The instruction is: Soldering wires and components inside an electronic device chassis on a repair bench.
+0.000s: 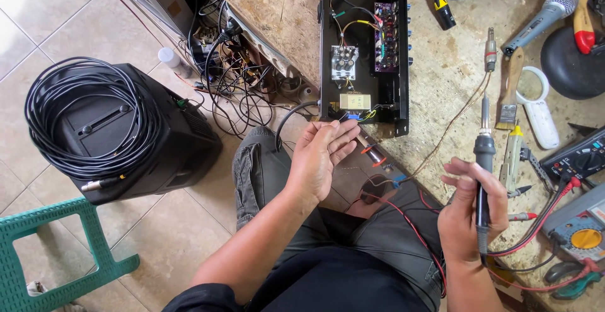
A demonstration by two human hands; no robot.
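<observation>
While gripped: one soldering iron [484,161].

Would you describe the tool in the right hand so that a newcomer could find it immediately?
Start at the open black chassis on the worn workbench, then look down and right. The right hand grips a soldering iron upright, black-handled, metal tip pointing up, unlike the tools lying flat nearby.

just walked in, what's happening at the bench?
A seated person works at a cluttered bench. The right hand grips a soldering iron, tip pointing up and away. The left hand is open and empty, palm turned inward, just below an open black amplifier chassis with exposed circuit boards and a transformer. A microphone, brush and multimeter lie to the right.
</observation>
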